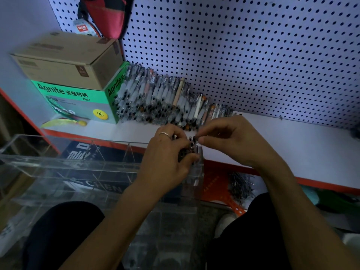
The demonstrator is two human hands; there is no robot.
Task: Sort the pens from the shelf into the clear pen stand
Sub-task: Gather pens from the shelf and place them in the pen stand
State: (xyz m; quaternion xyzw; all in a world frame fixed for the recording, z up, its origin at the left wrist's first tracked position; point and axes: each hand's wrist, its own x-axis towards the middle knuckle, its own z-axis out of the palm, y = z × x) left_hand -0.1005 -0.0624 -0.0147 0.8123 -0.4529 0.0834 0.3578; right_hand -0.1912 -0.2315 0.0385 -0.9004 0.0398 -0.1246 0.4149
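A long stack of pens [165, 98] lies on the white shelf [292, 145] against the pegboard. The clear pen stand [68, 166] with several compartments sits on my lap below the shelf edge. My left hand [167, 152], with a ring on one finger, grips a bunch of pens [191, 148] standing in the stand's rightmost compartment. My right hand [229, 139] pinches the top of one of those pens between thumb and fingers. The lower parts of the held pens are hidden by my left hand.
A green Agnite box [78, 102] with a cardboard box [66, 59] on top stands at the shelf's left end. A yellow-green item [64, 121] lies before it. A red-black bag [109, 14] hangs on the pegboard [253, 55]. The shelf has an orange front edge.
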